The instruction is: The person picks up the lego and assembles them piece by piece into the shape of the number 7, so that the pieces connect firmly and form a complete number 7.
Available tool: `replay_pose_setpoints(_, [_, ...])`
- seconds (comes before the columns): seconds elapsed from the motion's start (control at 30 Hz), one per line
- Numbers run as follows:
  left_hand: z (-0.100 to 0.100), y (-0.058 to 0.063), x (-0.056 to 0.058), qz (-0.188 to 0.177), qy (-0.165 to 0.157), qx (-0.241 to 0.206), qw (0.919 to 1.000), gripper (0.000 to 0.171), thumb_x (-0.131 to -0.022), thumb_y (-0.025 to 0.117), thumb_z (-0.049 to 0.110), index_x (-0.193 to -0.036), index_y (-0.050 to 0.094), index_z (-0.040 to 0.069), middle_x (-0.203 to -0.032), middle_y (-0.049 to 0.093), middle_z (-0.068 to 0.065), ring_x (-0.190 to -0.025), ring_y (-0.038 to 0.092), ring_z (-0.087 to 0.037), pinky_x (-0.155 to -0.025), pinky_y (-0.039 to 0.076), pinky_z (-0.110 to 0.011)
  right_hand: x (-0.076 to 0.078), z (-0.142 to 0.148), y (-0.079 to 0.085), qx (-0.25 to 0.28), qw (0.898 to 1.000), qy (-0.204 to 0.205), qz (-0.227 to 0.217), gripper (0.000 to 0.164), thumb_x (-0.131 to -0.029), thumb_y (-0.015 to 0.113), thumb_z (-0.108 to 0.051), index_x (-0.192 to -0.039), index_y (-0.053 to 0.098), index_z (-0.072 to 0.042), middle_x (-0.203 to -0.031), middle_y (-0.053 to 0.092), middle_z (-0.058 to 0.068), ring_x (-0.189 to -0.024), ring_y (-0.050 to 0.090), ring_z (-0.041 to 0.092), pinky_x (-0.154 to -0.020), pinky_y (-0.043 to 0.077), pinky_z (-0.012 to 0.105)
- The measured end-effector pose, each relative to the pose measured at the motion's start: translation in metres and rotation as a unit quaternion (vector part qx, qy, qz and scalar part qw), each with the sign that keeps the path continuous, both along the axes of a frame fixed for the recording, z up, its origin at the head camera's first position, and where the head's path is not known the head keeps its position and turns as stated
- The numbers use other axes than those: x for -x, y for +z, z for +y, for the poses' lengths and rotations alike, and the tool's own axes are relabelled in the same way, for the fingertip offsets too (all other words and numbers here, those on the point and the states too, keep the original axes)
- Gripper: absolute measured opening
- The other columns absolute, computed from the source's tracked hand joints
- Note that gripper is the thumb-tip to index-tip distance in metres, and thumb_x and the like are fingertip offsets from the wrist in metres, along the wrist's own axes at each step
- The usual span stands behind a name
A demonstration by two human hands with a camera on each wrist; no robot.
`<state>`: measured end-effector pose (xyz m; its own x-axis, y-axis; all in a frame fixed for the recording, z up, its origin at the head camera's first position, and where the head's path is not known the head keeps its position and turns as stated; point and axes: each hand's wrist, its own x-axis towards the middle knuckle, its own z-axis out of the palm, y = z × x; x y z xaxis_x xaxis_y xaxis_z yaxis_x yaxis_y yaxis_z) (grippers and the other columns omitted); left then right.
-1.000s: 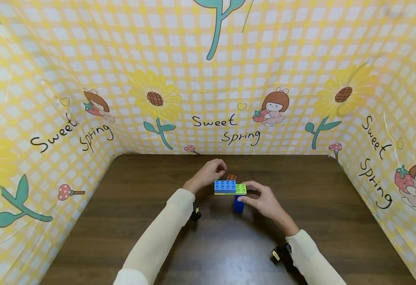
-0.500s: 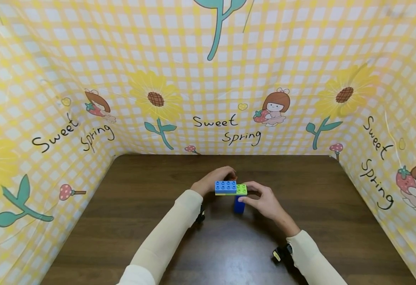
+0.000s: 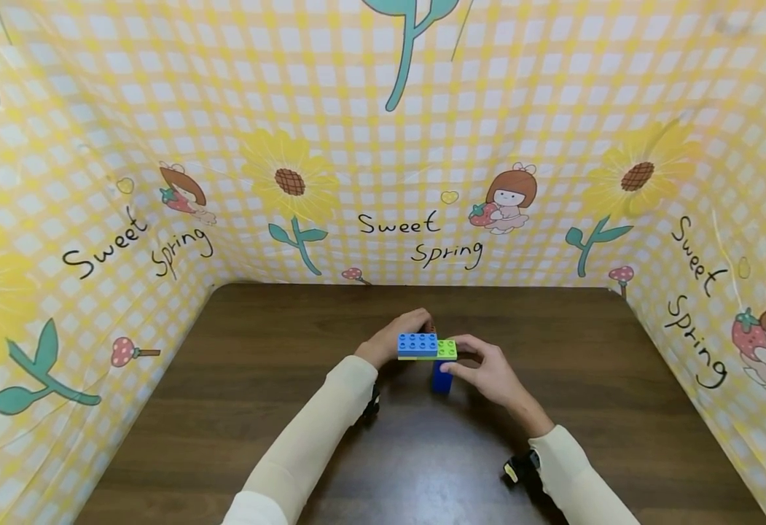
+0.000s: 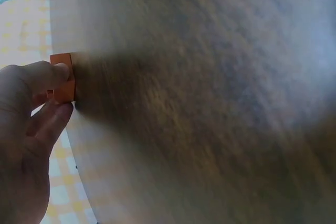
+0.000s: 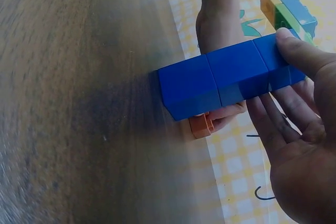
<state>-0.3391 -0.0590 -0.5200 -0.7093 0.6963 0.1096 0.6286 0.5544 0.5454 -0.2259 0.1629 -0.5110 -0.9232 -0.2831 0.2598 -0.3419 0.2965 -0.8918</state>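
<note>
My right hand (image 3: 487,368) grips the upper part of a tower of dark blue bricks (image 5: 212,82), which stands upright on the table in the head view. Across its top lies a lime green brick (image 3: 447,348). A lighter blue studded brick (image 3: 417,343) is attached at the left, overhanging the tower, with a yellow brick (image 5: 268,4) under it. Behind this build, my left hand (image 3: 392,337) pinches a small orange brick (image 4: 64,92) between thumb and fingers, low over the table. Whether the orange brick touches the table, I cannot tell. The build hides part of the left hand in the head view.
The brown wooden table (image 3: 278,408) extends around both hands. A yellow checked cloth (image 3: 383,168) with printed flowers encloses its back and sides. Black wrist cameras (image 3: 520,467) hang under the forearms, just above the tabletop.
My left hand has moved right and forward behind the build and has taken hold of the orange brick, which lay uncovered before. The right hand has kept its grip on the tower.
</note>
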Motion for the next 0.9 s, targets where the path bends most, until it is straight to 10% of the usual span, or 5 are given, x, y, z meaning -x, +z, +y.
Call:
replay_pose_setpoints(0.23, [-0.002, -0.006, 0.006, 0.009, -0.02, 0.003, 0.9998, 0.032, -0.106, 0.066, 0.024, -0.132, 0.062, 0.006, -0.123, 0.065, -0.009, -0.11, 0.061, -0.021, -0.102, 0.054, -0.039, 0.001, 0.0, -0.002, 0.003, 1.0, 0.002, 0.0, 0.039, -0.093, 0.084, -0.015, -0.129, 0.071, -0.009, -0.118, 0.077, 0.011, -0.112, 0.072, 0.033, -0.103, 0.054, 0.063])
replay_pose_setpoints(0.9, [-0.004, -0.003, -0.004, -0.032, 0.038, -0.053, 0.9973, 0.025, -0.1, 0.071, 0.011, -0.123, 0.076, 0.002, -0.118, 0.077, -0.013, -0.104, 0.069, -0.022, -0.098, 0.059, -0.04, 0.0, 0.0, -0.004, 0.012, 1.0, 0.002, 0.013, 0.038, -0.093, 0.084, -0.013, -0.128, 0.071, -0.008, -0.118, 0.078, 0.012, -0.111, 0.072, 0.029, -0.102, 0.056, 0.059])
